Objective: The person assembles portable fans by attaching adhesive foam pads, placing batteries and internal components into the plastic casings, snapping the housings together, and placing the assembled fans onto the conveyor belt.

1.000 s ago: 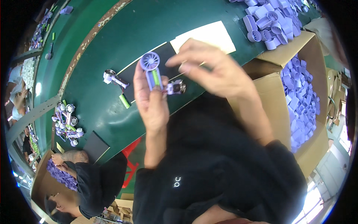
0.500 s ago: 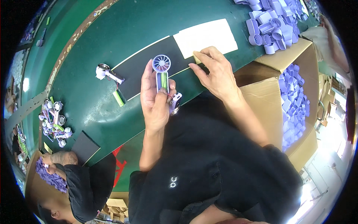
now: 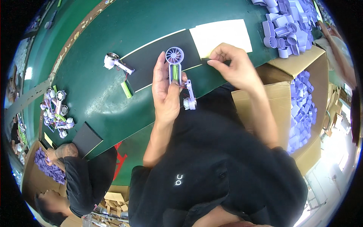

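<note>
My left hand (image 3: 165,94) is closed around a purple fan housing (image 3: 174,56) with a round spoked end. A green battery cell (image 3: 175,73) lies in its open handle. Thin wires run from the handle to a white and purple motor part (image 3: 190,96), hanging beside my fingers. To the right, my right hand (image 3: 236,64) pinches a small dark piece (image 3: 206,59) between thumb and fingertip. It is just off the corner of a black sheet (image 3: 159,56) with a pale edge. White paper (image 3: 223,36) lies against that sheet.
Another wired motor part (image 3: 112,60) with a green cell (image 3: 126,90) lies left of the sheet. Several assemblies (image 3: 56,109) are piled farther left, near a black pad (image 3: 87,139). Purple housings (image 3: 289,26) are heaped far right, above a carton (image 3: 261,109). A co-worker (image 3: 87,178) sits lower left.
My right hand has moved right and lifted a small dark piece off the sheet's edge. The motor part hanging from the left hand's housing has swung to a more upright position.
</note>
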Tool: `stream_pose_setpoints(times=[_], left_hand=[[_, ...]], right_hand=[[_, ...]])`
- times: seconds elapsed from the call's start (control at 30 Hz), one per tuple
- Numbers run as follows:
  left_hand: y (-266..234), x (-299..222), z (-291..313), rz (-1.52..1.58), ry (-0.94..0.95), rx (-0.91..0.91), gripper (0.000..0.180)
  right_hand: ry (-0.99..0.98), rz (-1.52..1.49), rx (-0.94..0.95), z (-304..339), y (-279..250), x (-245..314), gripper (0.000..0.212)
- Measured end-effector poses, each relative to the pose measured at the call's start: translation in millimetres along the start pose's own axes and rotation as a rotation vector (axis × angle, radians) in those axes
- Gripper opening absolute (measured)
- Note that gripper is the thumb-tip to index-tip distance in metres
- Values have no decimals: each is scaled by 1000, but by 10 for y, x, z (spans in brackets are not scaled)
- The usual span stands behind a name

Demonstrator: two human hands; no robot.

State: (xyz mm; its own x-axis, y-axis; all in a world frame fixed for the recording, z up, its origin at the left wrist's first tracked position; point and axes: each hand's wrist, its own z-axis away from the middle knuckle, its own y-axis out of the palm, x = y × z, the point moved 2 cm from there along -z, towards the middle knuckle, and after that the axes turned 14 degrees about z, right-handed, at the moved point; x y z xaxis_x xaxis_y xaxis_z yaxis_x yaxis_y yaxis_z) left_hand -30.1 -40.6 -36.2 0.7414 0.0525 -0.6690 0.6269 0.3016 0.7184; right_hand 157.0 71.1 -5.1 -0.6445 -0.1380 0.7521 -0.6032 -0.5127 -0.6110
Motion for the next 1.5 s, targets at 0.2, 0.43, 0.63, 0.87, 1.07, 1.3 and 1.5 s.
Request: stream_pose_setpoints(times=[0.2,0.43,0.63,0.87,1.07,1.3,1.5], left_hand=[[-34,50,8,-38,72,66,70],[195,-81,58,-272,170,79,70],[265,-66,71,-305,190,112,74],[362,-89,55,-333,246,182,78],[302,-36,40,-428,262,187,78],[254,-87,6,-435,244,146,76],[214,-77,-18,-522,268,155,76]], right_hand=[[-55,-353,135,53,-353,337,12],[-81,-101,303,-96,-117,771,17],[-77,51,240,-83,-129,835,18],[-147,106,64,11,-49,935,8],[-418,206,-124,-15,87,853,8],[-516,127,-175,-103,197,747,9],[-456,22,-265,-96,351,626,8]])
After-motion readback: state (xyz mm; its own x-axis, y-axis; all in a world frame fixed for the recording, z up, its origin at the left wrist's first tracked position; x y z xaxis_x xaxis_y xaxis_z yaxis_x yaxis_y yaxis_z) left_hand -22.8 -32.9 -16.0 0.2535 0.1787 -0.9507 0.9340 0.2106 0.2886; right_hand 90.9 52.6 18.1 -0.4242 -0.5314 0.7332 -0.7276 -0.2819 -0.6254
